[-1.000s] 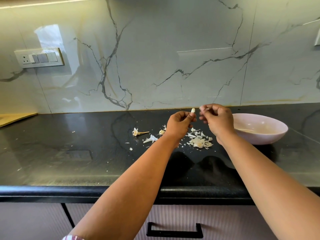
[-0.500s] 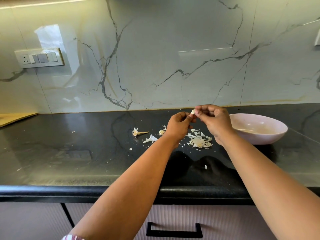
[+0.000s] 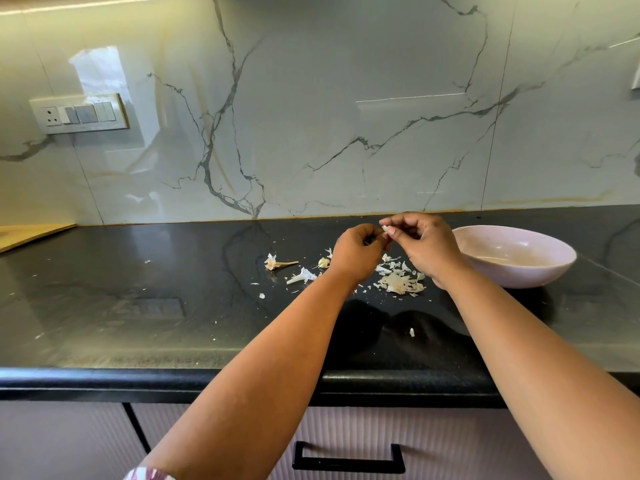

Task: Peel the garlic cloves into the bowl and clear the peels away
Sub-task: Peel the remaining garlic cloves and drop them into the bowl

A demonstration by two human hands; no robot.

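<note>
One garlic clove (image 3: 384,230) is pinched between the curled fingers of the left hand (image 3: 356,251) and right hand (image 3: 424,242) beside the bowl (image 3: 519,268), while peels (image 3: 398,282) are left scattered on the counter (image 3: 138,306), uncleared, so the task is judged part done.

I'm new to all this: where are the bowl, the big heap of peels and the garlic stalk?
bowl (image 3: 540,271): head view, outer wall near the front.
heap of peels (image 3: 398,284): head view, its middle.
garlic stalk (image 3: 289,263): head view, the thin stem.

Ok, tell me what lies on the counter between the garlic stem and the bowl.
Head view: a loose clove, scattered peels and the main peel pile lie between stem and bowl.
</note>
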